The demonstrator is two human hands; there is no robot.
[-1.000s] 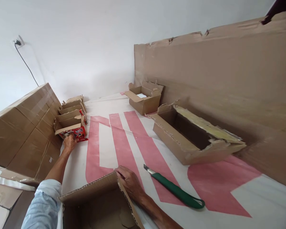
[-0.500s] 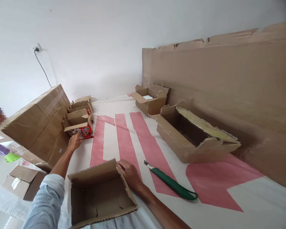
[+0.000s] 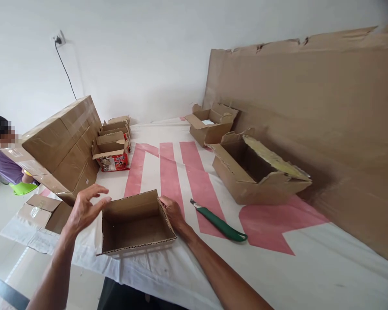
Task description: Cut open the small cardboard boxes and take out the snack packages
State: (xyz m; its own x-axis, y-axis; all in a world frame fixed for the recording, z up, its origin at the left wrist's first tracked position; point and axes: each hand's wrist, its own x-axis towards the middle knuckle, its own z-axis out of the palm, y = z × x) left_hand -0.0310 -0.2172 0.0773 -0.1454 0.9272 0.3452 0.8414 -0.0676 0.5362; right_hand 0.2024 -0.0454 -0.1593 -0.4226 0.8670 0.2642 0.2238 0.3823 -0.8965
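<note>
An open-topped cardboard box [image 3: 132, 252] stands near the table's front edge, and I look down into its bare inside. My right hand [image 3: 172, 212] grips its right wall near the far corner, fingers curled over the edge. Beside the left wall my left hand [image 3: 87, 206] is raised with thumb and fingers apart, holding nothing. To the right of my right hand lies a cutter knife [image 3: 222, 225] with a green handle, its blade end pointing away to the left. A red printed packet [image 3: 116, 163] leans against the front of a small open carton [image 3: 108, 148] farther off.
Large taped cartons [image 3: 61, 142] stand along the left, with a small closed box [image 3: 45, 211] before them. Two open cartons, the nearer [image 3: 261, 189] and the farther [image 3: 210, 133], sit before a tall cardboard panel [image 3: 294, 94]. Another person [image 3: 11, 165] is at far left.
My left hand has come back from the red packet to the box's left side and opened. The packet stays by the carton. My right hand keeps its grip; the view has shifted.
</note>
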